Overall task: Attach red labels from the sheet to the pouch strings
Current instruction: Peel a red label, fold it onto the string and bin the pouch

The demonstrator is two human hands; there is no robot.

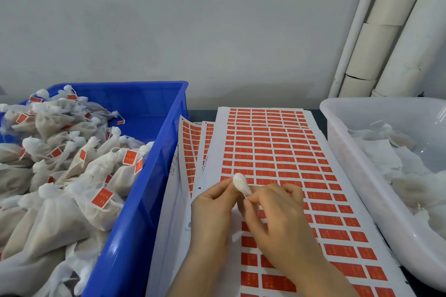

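Your left hand (214, 205) pinches pouch (239, 181) by gathered top; right hand (277, 214) pinches same pouch at neck. Both over sheet (277, 147), hiding part of red label rows (337, 219). Bin (144, 176), left of sheet: heaped pouches (48, 212) carrying red tags (102, 198). Tub (350, 152), right of sheet: white pouches (410, 188). Spare sheets (190, 137) fanned under top sheet, left edge. Pipes (398, 38) rear right.

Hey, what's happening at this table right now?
A person is tagging small cloth pouches. Both hands hold one white pouch over the sheet of red labels: the left hand grips its gathered top, the right hand pinches its string. The blue bin holds labelled pouches; the white tub holds pouches with no visible labels.
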